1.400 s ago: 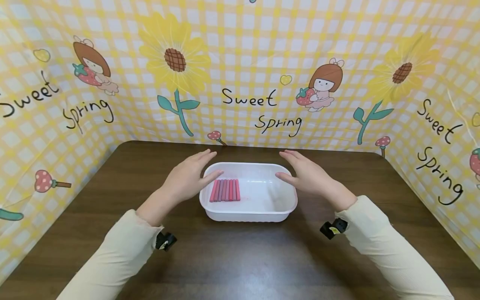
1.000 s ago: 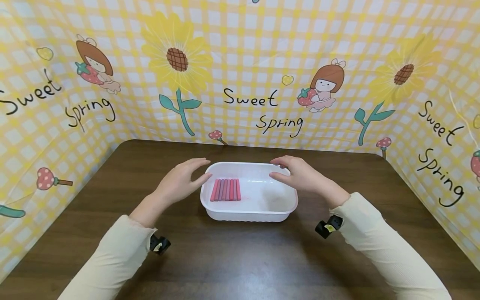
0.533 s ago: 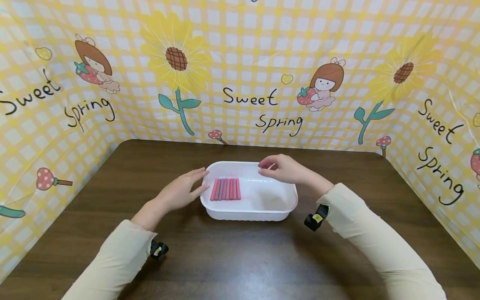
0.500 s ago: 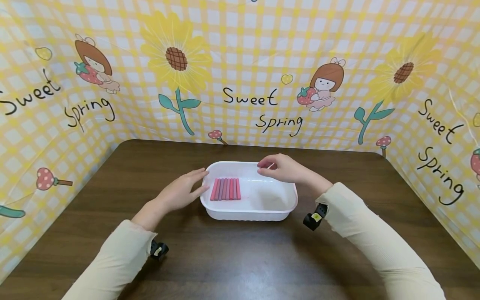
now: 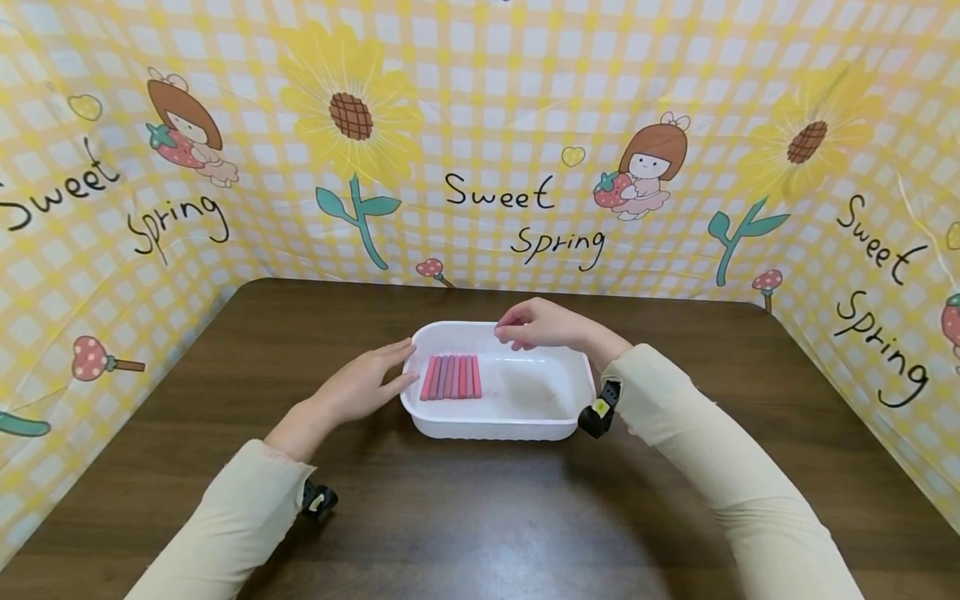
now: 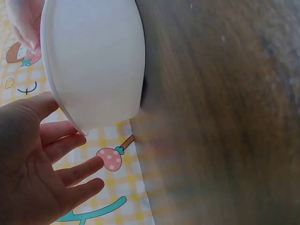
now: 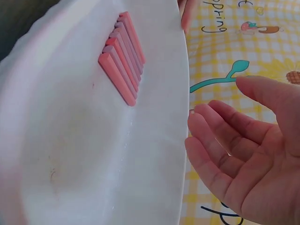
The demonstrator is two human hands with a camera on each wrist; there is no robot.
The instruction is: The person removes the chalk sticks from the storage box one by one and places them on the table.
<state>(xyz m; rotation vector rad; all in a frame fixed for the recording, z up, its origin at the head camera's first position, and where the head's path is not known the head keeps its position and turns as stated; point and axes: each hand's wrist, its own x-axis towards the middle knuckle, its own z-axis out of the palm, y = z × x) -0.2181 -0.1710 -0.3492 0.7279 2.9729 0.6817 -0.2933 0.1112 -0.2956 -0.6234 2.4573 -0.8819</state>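
Note:
A white plastic basin stands on the brown table, with a row of several pink and purple chalk-like sticks lying side by side in its left half. My left hand rests at the basin's left rim, touching it with the thumb and fingertips; its fingers are nearly straight and spread in the left wrist view. Above the far rim, right of the sticks, hovers my right hand. In the right wrist view its fingers are loosely bent, thumb apart, with nothing between them.
Faint reddish specks mark the basin floor. Round the back and sides of the table hangs a yellow checked cloth printed with flowers. A black wrist camera sits near the basin's right end, another on the left sleeve.
My right hand has moved left from beyond the basin's right end, its fingers bending loosely. The left hand has come down and back to the left rim. The sticks stay put.

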